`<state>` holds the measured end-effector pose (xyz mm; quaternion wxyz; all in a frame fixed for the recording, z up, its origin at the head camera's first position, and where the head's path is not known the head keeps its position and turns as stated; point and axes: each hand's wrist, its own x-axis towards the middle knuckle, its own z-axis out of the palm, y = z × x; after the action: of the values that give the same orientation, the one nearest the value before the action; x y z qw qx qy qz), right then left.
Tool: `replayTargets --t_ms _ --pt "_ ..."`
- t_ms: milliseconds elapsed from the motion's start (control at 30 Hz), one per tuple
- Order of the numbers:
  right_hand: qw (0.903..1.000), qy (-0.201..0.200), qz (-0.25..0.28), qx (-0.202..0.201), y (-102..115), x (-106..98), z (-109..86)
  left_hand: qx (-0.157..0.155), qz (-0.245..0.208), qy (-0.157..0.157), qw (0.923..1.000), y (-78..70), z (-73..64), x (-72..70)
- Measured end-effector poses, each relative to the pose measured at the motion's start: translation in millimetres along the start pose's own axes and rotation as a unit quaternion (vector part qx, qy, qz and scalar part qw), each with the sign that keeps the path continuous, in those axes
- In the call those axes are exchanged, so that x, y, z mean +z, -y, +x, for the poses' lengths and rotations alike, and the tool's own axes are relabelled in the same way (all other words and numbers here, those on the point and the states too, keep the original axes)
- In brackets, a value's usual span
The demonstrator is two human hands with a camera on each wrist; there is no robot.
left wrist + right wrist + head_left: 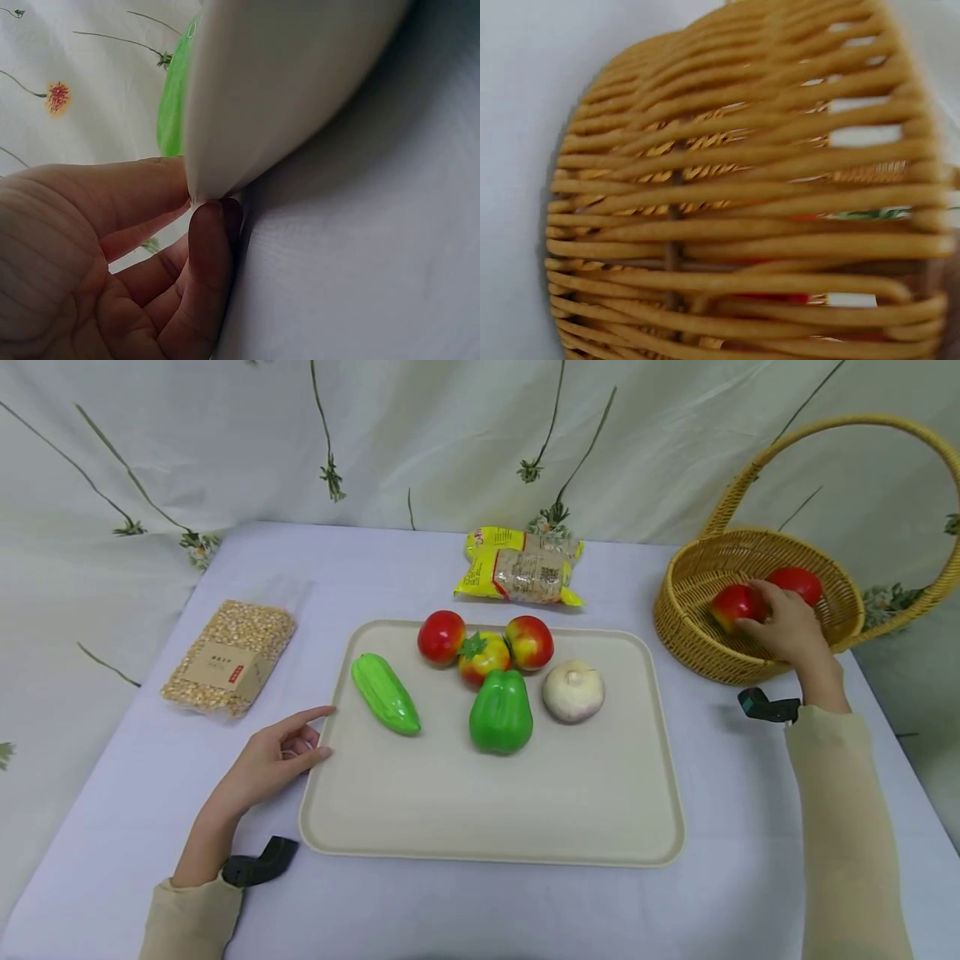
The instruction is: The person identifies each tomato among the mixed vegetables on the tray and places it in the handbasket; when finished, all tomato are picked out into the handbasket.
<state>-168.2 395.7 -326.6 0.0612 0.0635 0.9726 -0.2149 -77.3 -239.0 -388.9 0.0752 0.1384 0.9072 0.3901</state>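
My left hand point(273, 756) pinches the left rim of a beige tray point(420, 818), thumb on one side and fingertips on the other in the left wrist view. My right hand point(787, 622) reaches into a wicker basket point(720, 664) and grips a round red fruit point(731, 607) with a yellowish patch. Behind that hand, a second red fruit point(798, 583) sits in the basket. The right wrist view is filled by the basket's woven side point(727, 225), which mostly hides the hand and fruit.
On the tray lie a green cucumber-like vegetable point(386, 693), a green bell pepper point(501, 714), a garlic bulb point(573, 692) and red-and-yellow fruits point(529, 643). A bag of corn kernels point(232, 656) lies left, yellow packets point(525, 568) at the back. The basket's tall handle point(885, 420) arches up.
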Motion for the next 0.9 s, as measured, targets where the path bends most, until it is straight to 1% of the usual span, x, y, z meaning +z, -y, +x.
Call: replayTargets --t_ms 100,200,267,333,400,500,567,633,733,900 --pt "0.9999 -0.013 0.000 0.010 2.8 -1.9 -7.0 0.001 -0.002 0.000 1.0000 -0.3 -0.4 0.3" --pt "0.9992 -0.036 0.006 0.015 6.1 -2.5 -13.6 0.002 -0.005 -0.001 1.0000 -0.5 -0.7 0.6" --pt "0.9979 -0.062 0.013 0.011 9.1 -1.2 -18.4 0.002 -0.007 -0.002 1.0000 -0.6 -1.0 0.7" --pt "0.9949 -0.098 0.023 0.004 13.6 1.4 -24.1 0.002 -0.008 -0.002 1.0000 -0.6 -1.3 0.9" --pt "0.9894 -0.141 0.035 -0.005 19.1 5.0 -30.8 0.002 -0.008 -0.001 1.0000 -0.6 -1.9 0.9" --pt "0.9774 -0.202 0.058 -0.026 29.9 11.7 -40.8 0.002 -0.008 -0.002 1.0000 -0.8 -2.4 0.9" --pt "0.9676 -0.238 0.070 -0.049 38.1 16.4 -46.2 0.001 -0.008 -0.002 1.0000 -0.6 -2.7 0.8" --pt "0.9586 -0.264 0.080 -0.073 46.4 20.4 -50.4 0.001 -0.007 -0.003 1.0000 -0.3 -2.7 0.9" --pt "0.9489 -0.288 0.082 -0.099 58.2 25.4 -54.9 0.000 -0.005 -0.002 1.0000 0.1 -2.4 1.1" --pt "0.9394 -0.292 0.095 -0.153 73.8 31.7 -57.4 0.001 0.003 -0.002 1.0000 0.1 -0.1 0.8"
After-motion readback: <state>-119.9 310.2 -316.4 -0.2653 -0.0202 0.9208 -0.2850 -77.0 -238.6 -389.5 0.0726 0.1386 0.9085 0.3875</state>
